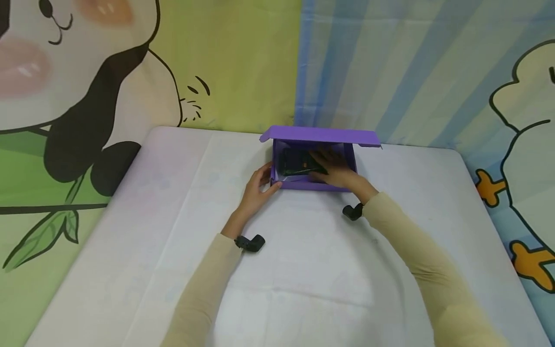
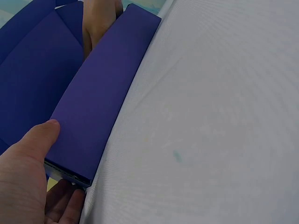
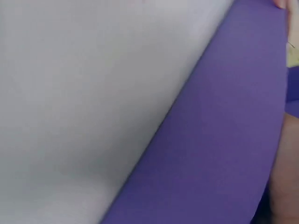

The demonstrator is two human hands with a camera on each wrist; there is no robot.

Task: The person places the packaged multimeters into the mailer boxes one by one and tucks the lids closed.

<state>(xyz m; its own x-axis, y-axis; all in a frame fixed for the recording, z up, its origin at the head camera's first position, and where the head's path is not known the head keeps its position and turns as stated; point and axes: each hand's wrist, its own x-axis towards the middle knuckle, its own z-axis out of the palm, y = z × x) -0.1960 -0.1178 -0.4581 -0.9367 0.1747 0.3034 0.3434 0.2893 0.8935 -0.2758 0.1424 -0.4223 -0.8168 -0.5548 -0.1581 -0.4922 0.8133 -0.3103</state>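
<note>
A purple cardboard box (image 1: 312, 185) stands at the table's far edge with its lid (image 1: 321, 135) raised at the back. Inside lies a glossy black packet (image 1: 295, 163) in shiny wrapping; its kind cannot be made out. My left hand (image 1: 258, 190) holds the box's front left corner, with the thumb on the front wall and the fingers at the left side, as the left wrist view also shows. Reaching in over the front wall, my right hand (image 1: 334, 168) grips the packet's right end. In the right wrist view the front wall hides most of that hand.
A white cloth covers the table (image 1: 303, 270). Behind it hangs a printed curtain (image 1: 243, 62) with cartoon animals, close to the box's lid. Black wrist cameras (image 1: 252, 243) are strapped at both cuffs.
</note>
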